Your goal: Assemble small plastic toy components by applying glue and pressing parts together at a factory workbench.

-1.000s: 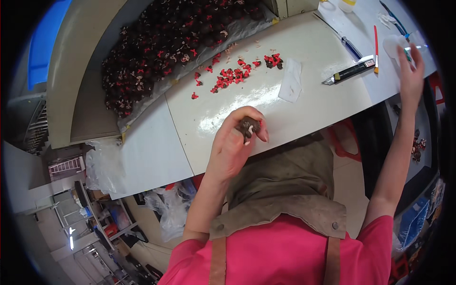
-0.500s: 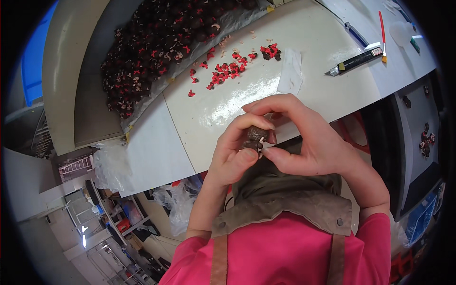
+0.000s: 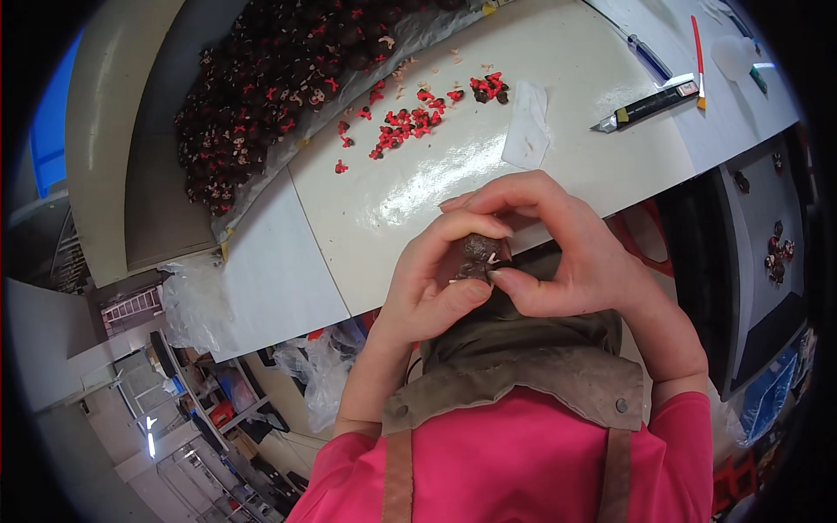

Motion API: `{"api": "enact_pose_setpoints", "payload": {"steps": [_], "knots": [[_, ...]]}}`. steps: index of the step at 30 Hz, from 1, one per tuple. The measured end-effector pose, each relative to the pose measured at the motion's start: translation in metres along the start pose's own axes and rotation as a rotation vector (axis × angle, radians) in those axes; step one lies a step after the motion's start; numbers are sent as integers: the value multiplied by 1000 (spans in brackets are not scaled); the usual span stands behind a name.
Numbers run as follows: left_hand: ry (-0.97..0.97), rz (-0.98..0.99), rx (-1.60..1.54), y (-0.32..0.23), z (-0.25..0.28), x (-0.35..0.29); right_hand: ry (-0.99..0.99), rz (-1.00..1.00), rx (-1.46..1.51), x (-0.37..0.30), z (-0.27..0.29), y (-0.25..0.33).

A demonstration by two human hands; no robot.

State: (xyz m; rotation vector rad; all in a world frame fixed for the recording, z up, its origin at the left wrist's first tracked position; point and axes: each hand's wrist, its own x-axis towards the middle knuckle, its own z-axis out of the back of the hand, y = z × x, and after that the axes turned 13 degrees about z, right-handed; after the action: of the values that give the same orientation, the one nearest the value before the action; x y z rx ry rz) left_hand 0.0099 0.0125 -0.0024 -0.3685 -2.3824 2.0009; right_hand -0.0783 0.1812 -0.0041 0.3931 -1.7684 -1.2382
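A small dark brown figurine (image 3: 479, 249) with a round head and pale pink bits on its side is held up in front of my apron. My left hand (image 3: 425, 281) is closed round it, thumb below and index finger curled over the top. From the other side my right hand (image 3: 571, 254) bends in, its thumb tip pressed against the figurine's lower side. Its fingers arch over behind my left index finger, and their tips are partly hidden. On the table beyond lie several small red pieces with dark ends (image 3: 408, 126).
A large heap of dark brown, red and pink pieces (image 3: 253, 113) lies on plastic sheeting at the far left. A white paper scrap (image 3: 527, 126), a utility knife (image 3: 645, 108), a brush (image 3: 699, 65) and a screwdriver (image 3: 647, 57) lie rightward. A tray (image 3: 758, 253) with figurines stands at right.
The figurine has turned a little between my hands, and its pink bits sit differently. Both hands keep their hold with small finger shifts. The whole view has moved slightly.
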Motion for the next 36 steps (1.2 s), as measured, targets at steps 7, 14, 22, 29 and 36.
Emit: {"api": "enact_pose_setpoints", "payload": {"steps": [7, 14, 22, 29, 36], "knots": [[-12, -7, 28, 2, -5, 4, 4, -10, 36, -4, 7, -2], [-5, -16, 69, 3, -6, 6, -1, -14, 70, -4, 10, -2], [-76, -35, 96, 5, -10, 3, 127, 44, -102, 2, 13, 1], [-97, 37, 181, 2, -10, -1, 173, 48, -183, 3, 12, -5], [-132, 50, 203, 0, -11, -2, 159, 16, -104, 3, 10, -5]]}}
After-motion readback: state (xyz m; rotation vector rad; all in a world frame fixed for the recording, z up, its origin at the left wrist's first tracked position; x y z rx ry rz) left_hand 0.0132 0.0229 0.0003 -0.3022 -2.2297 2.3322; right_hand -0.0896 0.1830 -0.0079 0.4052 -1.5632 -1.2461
